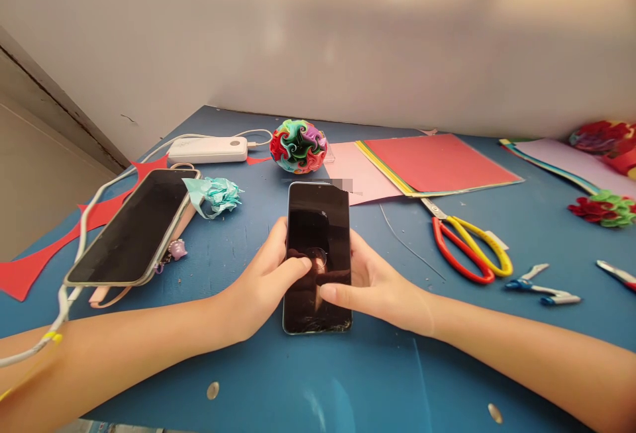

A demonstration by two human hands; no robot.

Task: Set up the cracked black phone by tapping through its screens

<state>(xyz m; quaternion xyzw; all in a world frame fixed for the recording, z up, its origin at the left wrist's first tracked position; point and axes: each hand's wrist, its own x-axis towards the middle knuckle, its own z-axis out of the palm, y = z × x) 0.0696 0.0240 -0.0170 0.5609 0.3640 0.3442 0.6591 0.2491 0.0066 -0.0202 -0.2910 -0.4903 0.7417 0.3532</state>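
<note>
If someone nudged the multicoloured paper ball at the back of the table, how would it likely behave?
The paper ball looks round and would probably roll on the flat blue table. Being folded paper, it is likely light. Its curled petals seem easily crushed.

We see a black phone [318, 247] lying flat, face up, on the blue table [377, 367], its long side running away from us. Its screen is dark and glossy, with cracks along the near bottom edge. It lies just in front of the colourful paper ball [298, 146], near edge toward us.
</note>
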